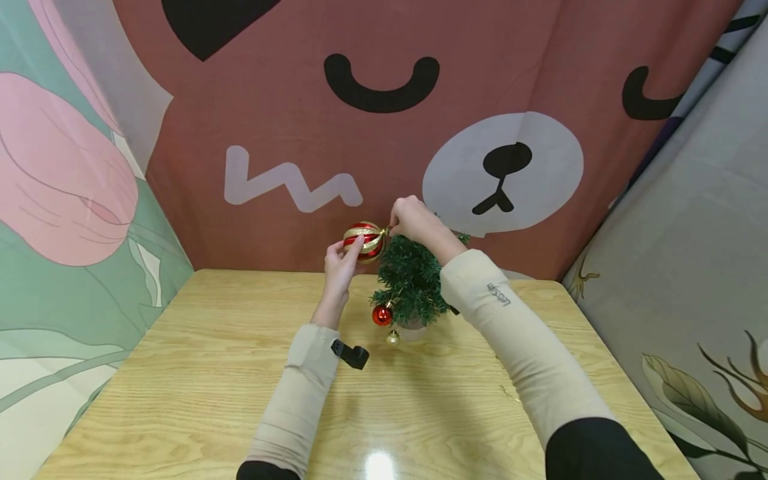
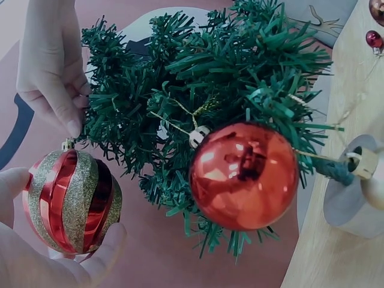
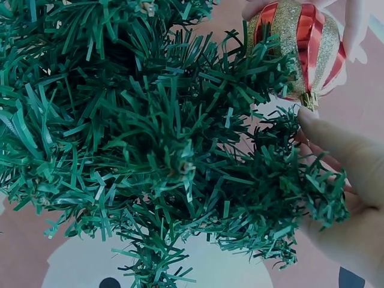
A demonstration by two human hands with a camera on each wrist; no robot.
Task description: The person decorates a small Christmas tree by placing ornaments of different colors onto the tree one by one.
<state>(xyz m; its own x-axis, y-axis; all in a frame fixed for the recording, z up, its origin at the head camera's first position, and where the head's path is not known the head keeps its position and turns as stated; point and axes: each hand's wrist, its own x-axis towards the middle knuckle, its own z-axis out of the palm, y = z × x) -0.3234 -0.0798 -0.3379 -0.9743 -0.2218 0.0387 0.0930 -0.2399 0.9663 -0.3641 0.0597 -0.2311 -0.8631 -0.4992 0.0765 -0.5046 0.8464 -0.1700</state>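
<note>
Here, the left hand (image 1: 339, 268) grips the striped bauble (image 1: 375, 244), ideally bearing its weight; at its gold cap (image 2: 68, 146) the right hand (image 1: 417, 220) pinches, beside a branch tip (image 2: 101, 131) left of the tree (image 1: 411, 277); hooking well inward would probably prevent slipping.

Head view: forward-down over table (image 1: 198, 373); wrist views close, sharing striped ball (image 2: 73, 201).
</note>
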